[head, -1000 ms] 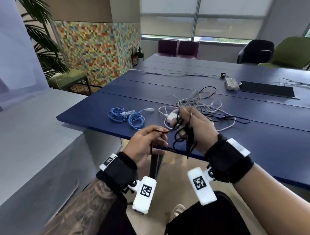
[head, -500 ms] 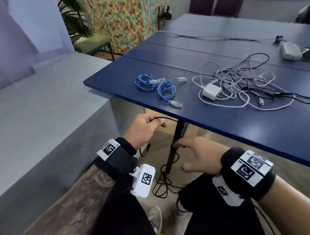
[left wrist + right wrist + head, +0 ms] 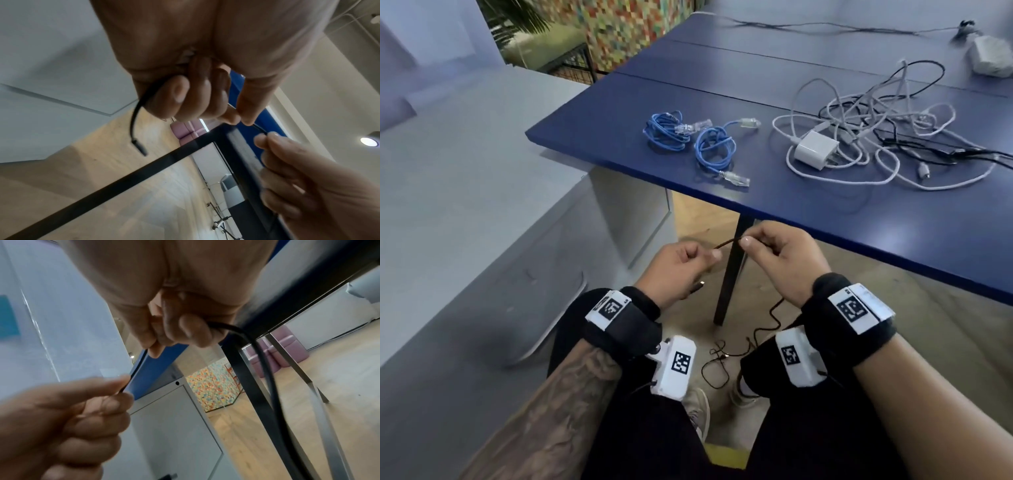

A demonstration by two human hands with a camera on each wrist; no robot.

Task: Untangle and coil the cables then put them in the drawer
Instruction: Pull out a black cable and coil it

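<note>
Below the bench (image 3: pixel 825 212) edge at frame centre, left hand (image 3: pixel 678 270) and right hand (image 3: pixel 780 260) each pinch the black cable (image 3: pixel 726 242); held taut, probably to start a coil.

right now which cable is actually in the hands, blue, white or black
The thin black cable: left hand and right hand both pinch it below the table edge. The blue and white ones lie on the tabletop.

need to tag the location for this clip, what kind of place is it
Probably an office meeting or lounge area: a long blue table strewn with cables, a grey cabinet beside it, and a colourful mosaic wall behind.
</note>
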